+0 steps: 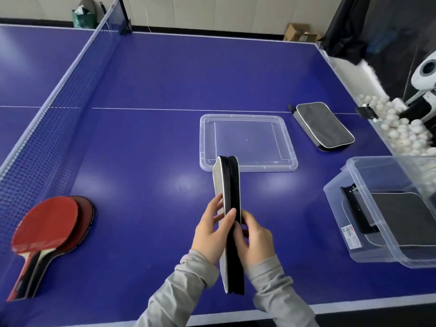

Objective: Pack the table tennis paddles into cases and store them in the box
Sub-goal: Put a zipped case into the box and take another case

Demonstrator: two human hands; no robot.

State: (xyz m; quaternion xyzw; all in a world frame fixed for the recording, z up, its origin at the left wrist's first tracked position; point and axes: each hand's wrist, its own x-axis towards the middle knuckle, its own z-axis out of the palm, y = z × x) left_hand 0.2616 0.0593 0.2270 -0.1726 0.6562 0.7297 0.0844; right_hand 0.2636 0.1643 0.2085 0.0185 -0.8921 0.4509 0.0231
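Note:
I hold a black paddle case (228, 185) with white piping on edge above the blue table, its zipper side facing up. My left hand (213, 230) grips its left face and my right hand (256, 237) pinches its right side near the zipper. Two red paddles (52, 223) lie stacked at the near left beside the net. Another black case (324, 126) lies flat at the far right. The clear storage box (339, 204) stands at the near right with a black case (401, 215) inside it. Its clear lid (247, 166) lies flat behind the held case.
The net (70, 90) runs along the left. A trough of several white balls (401, 131) and a white ball machine (424, 74) border the table's right edge. Cardboard boxes (299, 31) and a green bag (83, 17) sit on the floor beyond.

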